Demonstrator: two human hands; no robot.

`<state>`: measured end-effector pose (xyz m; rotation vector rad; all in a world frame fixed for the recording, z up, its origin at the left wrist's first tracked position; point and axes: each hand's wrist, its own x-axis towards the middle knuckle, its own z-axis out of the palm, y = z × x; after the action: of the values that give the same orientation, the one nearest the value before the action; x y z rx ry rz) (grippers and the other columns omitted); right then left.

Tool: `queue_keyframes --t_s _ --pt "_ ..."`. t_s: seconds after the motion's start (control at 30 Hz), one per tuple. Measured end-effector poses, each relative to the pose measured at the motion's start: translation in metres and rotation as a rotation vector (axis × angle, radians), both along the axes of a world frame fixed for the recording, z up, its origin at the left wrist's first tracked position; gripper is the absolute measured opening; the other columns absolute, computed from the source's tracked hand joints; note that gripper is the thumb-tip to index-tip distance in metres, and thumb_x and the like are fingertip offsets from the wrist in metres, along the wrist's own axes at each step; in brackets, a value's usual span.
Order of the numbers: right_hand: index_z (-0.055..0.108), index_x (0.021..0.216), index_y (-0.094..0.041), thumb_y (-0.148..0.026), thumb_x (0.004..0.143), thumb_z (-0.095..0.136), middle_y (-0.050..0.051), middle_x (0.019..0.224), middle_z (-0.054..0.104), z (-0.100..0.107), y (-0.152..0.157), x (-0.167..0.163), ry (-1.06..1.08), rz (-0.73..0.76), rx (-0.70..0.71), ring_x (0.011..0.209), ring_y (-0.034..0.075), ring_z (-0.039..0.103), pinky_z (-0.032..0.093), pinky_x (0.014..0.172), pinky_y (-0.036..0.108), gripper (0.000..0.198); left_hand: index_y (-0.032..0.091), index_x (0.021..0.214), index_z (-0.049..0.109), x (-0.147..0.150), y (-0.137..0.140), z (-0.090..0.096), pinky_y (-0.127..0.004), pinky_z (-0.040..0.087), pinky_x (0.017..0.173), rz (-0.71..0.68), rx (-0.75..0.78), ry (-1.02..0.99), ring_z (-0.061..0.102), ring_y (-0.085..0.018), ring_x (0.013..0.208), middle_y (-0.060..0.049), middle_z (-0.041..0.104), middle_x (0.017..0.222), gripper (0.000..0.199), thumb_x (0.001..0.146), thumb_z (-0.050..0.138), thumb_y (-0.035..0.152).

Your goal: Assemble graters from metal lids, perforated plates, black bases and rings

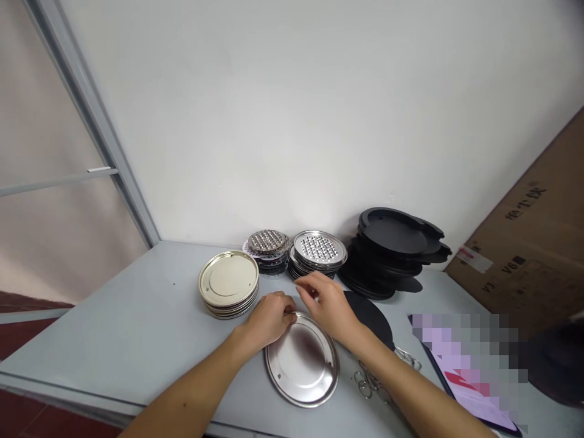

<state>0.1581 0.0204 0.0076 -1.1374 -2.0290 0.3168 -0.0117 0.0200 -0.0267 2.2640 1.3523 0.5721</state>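
Bare forearms (pixel 191 389) come in over the near edge of the desk (pixel 159 304), and between them I can see the shiny silver plate (pixel 303 371). It sits close to that edge, right of the gold plates (pixel 229 278). The left hand (pixel 270 317) is curled up small, and it looks to me like its fingers pinch the plate's far rim. The right hand (pixel 325 304) is bent just past that rim, with thumb and fingertips a little apart; I can't tell if something tiny is in it.

From far away, I worry about a few things. If the left fingers slip on that smooth metal, the plate could slide off the near edge. The rim looks thin, so a hard squeeze might hurt a finger. The right hand is near the silver grater discs (pixel 319 248), and a careless bump could scrape skin on the bumps or tip that pile. The right arm hangs over the loose metal rings (pixel 365 386), so a sleepy elbow might push them off. Toward the far right corner, the black trays (pixel 392 234) are piled crookedly, and a knock could make them fall.
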Motion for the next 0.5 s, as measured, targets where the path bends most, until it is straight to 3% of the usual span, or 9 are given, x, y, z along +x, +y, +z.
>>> queue_keyframes --t_s 0.13,0.23,0.33,0.5 --pt "0.067 0.098 -0.017 -0.02 0.089 0.057 0.008 0.094 0.065 0.03 0.038 -0.036 -0.205 -0.029 0.119 0.091 0.021 0.057 0.044 0.081 0.031 0.014 0.019 0.089 0.069 0.0 -0.001 0.002 -0.03 0.045 0.08 0.013 -0.019 0.01 0.063 -0.021 0.085 -0.007 0.068 0.094 0.015 0.083 0.057 0.027" --pt "0.066 0.1 -0.014 -0.023 0.089 0.058 0.012 0.099 0.064 0.043 0.066 -0.061 -0.383 -0.088 0.123 0.103 0.025 0.051 0.041 0.086 0.034 0.016 0.019 0.091 0.068 0.0 -0.002 0.005 -0.031 0.046 0.08 0.011 -0.031 0.04 0.063 -0.021 0.085 -0.006 0.067 0.095 0.018 0.085 0.056 0.031" --pt "0.068 0.095 -0.013 -0.023 0.087 0.059 0.014 0.099 0.064 0.045 0.084 -0.074 -0.426 -0.096 0.115 0.101 0.027 0.05 0.04 0.085 0.036 0.015 0.02 0.092 0.068 -0.001 -0.002 0.007 -0.031 0.046 0.079 0.005 -0.031 0.06 0.063 -0.021 0.085 -0.007 0.067 0.096 0.019 0.085 0.055 0.032" --pt "0.068 0.106 -0.016 -0.028 0.087 0.06 0.013 0.11 0.062 0.035 0.094 -0.08 -0.458 -0.124 0.114 0.105 0.028 0.047 0.039 0.088 0.039 0.024 0.02 0.09 0.068 -0.001 -0.003 0.006 -0.031 0.045 0.081 -0.005 -0.005 0.051 0.063 -0.022 0.086 -0.006 0.067 0.095 0.017 0.084 0.056 0.03"
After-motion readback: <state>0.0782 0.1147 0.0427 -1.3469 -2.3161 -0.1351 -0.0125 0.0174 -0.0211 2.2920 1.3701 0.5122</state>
